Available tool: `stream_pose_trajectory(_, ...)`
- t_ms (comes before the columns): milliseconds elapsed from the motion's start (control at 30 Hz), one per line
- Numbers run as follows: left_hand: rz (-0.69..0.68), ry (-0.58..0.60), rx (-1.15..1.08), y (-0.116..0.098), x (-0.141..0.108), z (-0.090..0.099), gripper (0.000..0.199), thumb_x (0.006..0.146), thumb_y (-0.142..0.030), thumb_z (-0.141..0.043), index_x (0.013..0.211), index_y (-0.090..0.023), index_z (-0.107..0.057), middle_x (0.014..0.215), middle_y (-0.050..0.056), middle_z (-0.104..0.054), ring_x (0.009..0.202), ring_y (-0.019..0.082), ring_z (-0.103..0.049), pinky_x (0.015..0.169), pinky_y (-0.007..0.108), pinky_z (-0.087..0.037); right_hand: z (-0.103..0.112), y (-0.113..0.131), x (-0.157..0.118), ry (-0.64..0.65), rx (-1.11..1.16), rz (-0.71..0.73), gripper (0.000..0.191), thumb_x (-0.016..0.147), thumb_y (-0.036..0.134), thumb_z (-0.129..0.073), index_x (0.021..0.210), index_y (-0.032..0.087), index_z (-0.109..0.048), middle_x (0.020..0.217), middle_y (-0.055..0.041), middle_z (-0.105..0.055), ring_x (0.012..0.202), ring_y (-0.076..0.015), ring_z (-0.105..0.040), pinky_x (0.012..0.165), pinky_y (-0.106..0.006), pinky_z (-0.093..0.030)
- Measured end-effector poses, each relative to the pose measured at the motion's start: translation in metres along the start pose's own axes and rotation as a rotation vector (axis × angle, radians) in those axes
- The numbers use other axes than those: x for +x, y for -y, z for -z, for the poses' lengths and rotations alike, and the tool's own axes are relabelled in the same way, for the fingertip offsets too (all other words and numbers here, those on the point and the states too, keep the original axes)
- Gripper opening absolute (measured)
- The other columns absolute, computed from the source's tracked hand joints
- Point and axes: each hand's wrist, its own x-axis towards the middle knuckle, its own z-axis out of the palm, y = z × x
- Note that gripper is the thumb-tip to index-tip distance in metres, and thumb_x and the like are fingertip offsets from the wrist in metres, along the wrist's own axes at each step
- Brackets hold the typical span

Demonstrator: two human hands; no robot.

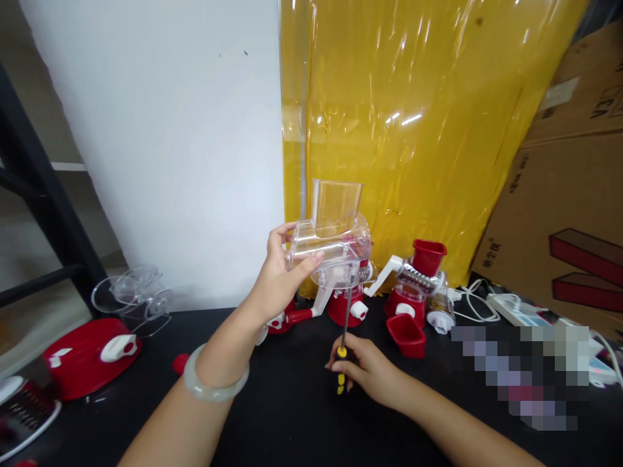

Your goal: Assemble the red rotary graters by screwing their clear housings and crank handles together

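Note:
My left hand (287, 272) grips a clear plastic grater housing (335, 201) by its round side tube, holding it up above the table with its square chute upward. In my right hand (365, 366) is a screwdriver (346, 324) with a black and yellow handle. Its metal shaft points up, and the tip meets or lies close to the underside of the housing; contact is hard to make out. Behind the housing stands a red-based rotary grater (343, 311), partly hidden by it.
Right of centre are another rotary grater (406, 301) with a white crank and a red tray (407, 334). A red base (92, 357) and clear plastic parts (136, 292) lie at left. A power strip (516, 305) and cardboard box (559, 194) are at right.

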Motion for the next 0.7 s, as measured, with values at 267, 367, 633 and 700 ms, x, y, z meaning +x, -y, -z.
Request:
stream_pose_trajectory(267, 0.013, 0.013, -0.003, 0.001, 0.0, 0.0, 0.066, 0.08, -0.046, -0.075, 0.129, -0.028, -0.034, 0.136, 0.007, -0.039, 0.1, 0.016, -0.062, 0.094, 0.037, -0.054, -0.002, -0.003, 0.0, -0.007, 0.05, 0.007, 0.048, 0.083, 0.06, -0.074, 0.093, 0.016, -0.057, 0.085, -0.0019, -0.061, 0.061, -0.0114, -0.059, 0.051, -0.023, -0.055)
stream_pose_trajectory(367, 0.008, -0.002, -0.004, 0.001, 0.0, 0.001, 0.064, 0.08, -0.045, -0.075, 0.128, -0.028, -0.035, 0.136, 0.007, -0.04, 0.101, 0.017, -0.062, 0.096, 0.036, -0.053, 0.004, 0.005, -0.005, 0.033, -0.016, 0.066, 0.048, 0.089, 0.055, -0.069, 0.117, 0.017, -0.061, 0.102, -0.0084, -0.068, 0.075, -0.0155, -0.065, 0.064, -0.029, -0.057)
stream_pose_trajectory(633, 0.009, -0.004, 0.011, 0.0, 0.0, 0.0, 0.064, 0.08, -0.045, -0.075, 0.128, -0.028, -0.035, 0.135, 0.008, -0.041, 0.101, 0.017, -0.061, 0.093, 0.035, -0.054, 0.011, 0.006, 0.0, -0.084, -0.211, 0.115, 0.035, 0.087, 0.051, -0.073, 0.092, 0.017, -0.067, 0.097, -0.0072, -0.073, 0.072, -0.0152, -0.06, 0.064, -0.028, -0.047)
stream_pose_trajectory(700, 0.006, 0.004, 0.005, 0.0, 0.0, 0.0, 0.064, 0.081, -0.044, -0.075, 0.129, -0.028, -0.035, 0.135, 0.007, -0.041, 0.103, 0.017, -0.061, 0.095, 0.036, -0.053, 0.008, 0.003, 0.002, -0.15, -0.22, 0.077, 0.04, 0.079, 0.052, -0.081, 0.089, 0.017, -0.064, 0.087, -0.0038, -0.068, 0.065, -0.0129, -0.055, 0.058, -0.025, -0.043)
